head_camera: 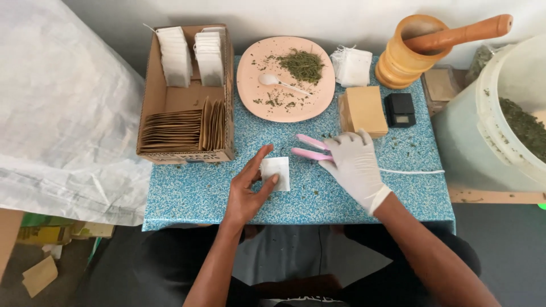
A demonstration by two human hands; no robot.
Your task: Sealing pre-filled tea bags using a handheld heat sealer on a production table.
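— White paper is pinched at the table's [199,193] centre: a small sachet [276,173] is gripped between thumb and forefinger of the bare left hand [248,190], flat on the speckled blue cover, so that it is kept from sliding.

— And the right hand [354,164]?

— It is gloved, at about three o'clock from the sachet. Its fingers are curled round pink scissors [310,148], whose handles are seen pointing toward nine o'clock. The blades are hidden under the glove, so it cannot be told whether they are apart or together.

— What is laid out beyond?

— At twelve o'clock a pink plate [256,85] is set, with dried green herb [302,65] and a white spoon [272,80] on it, probably kept close for easy scooping. At ten o'clock a cardboard box [149,96] is placed, with white sachets standing in two rows and brown envelopes [173,129] stacked on edge. At one o'clock more sachets [352,66], a brown packet stack [365,109] and a small black scale [400,109] are grouped. At two o'clock a wooden mortar [401,62] is seen with its pestle [460,33] leaning in it, and at three o'clock a white bucket [495,113] holding more herb.
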